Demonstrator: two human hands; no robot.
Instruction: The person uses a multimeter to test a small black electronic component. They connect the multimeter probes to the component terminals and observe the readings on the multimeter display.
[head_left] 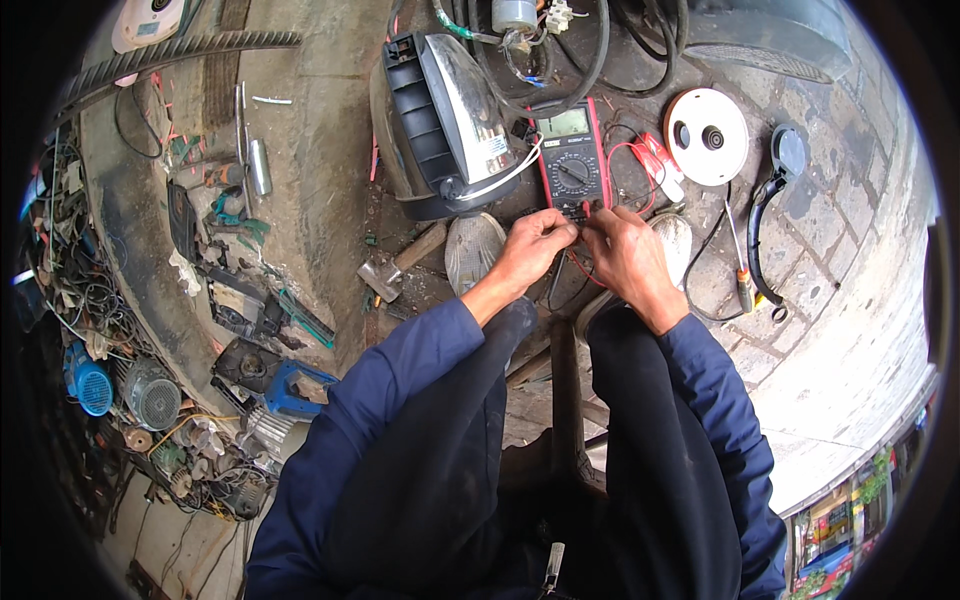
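Observation:
My left hand (532, 246) and my right hand (630, 252) meet just below a red-and-black multimeter (575, 176), between my shoes. Both are closed in a pinch, fingertips close together; what they hold is too small or hidden to make out. A red test lead (583, 268) and a dark one run by the fingers. The multimeter lies face up with its screen lit. To its left is an electric kettle (450, 120) with a shiny body, black handle and white wire. On the right sit a red-and-white packet (657, 165) and a white round kettle base (706, 137).
A hammer (402, 262) lies by my left shoe. On the right are a screwdriver (741, 255) and a detached curved black handle (763, 220). Thick black cable (585, 75) coils at the top. Scrap parts, a blue motor (88, 378) and a grey motor (150, 393) pile at the left.

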